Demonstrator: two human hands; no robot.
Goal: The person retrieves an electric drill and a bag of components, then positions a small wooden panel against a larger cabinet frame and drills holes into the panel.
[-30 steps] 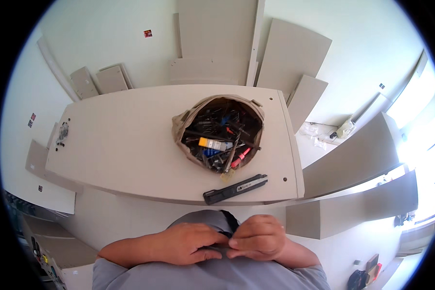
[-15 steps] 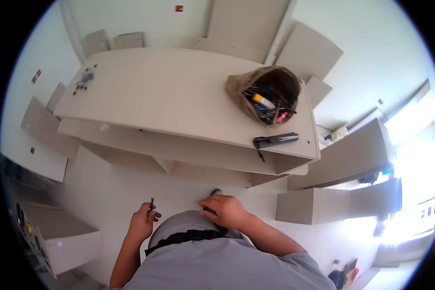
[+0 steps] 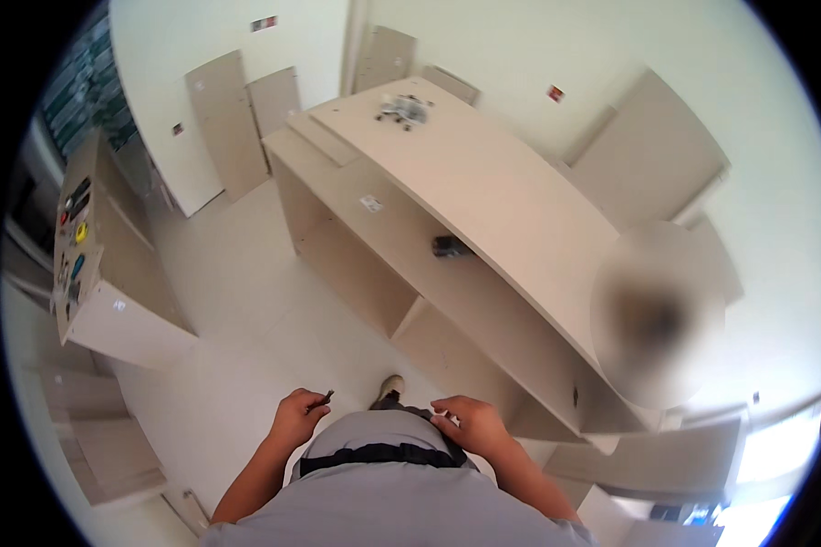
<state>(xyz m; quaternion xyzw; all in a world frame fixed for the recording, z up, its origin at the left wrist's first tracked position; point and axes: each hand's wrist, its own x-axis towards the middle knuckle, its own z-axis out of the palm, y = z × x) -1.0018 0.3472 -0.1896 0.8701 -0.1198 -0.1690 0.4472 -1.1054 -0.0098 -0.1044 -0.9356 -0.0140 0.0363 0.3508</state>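
Observation:
My left hand (image 3: 296, 419) is closed on a small dark rod (image 3: 325, 398), whose end sticks out past the fingertips; it could be a bolt or a bit, I cannot tell. Beside my waist, my right hand (image 3: 474, 425) has its fingers curled in; what lies between them, if anything, is hidden. Ahead of both hands stands a long beige cabinet carcass (image 3: 511, 173) with open compartments. A cluster of small dark and clear hardware pieces (image 3: 405, 110) rests on its top. A dark tool-like object (image 3: 451, 246) lies inside a compartment.
To the left, a beige cabinet (image 3: 137, 314) carries several hand tools and a yellow tape measure (image 3: 82, 232). Loose panels (image 3: 228, 123) lean on the walls. A blurred patch (image 3: 657, 314) covers the cabinet's right end. My shoe (image 3: 389, 387) is on the pale floor.
My view has swung left, bringing the tool-topped cabinet further in. My right hand has moved out to the right side of my waist. The rod in my left hand now points sideways.

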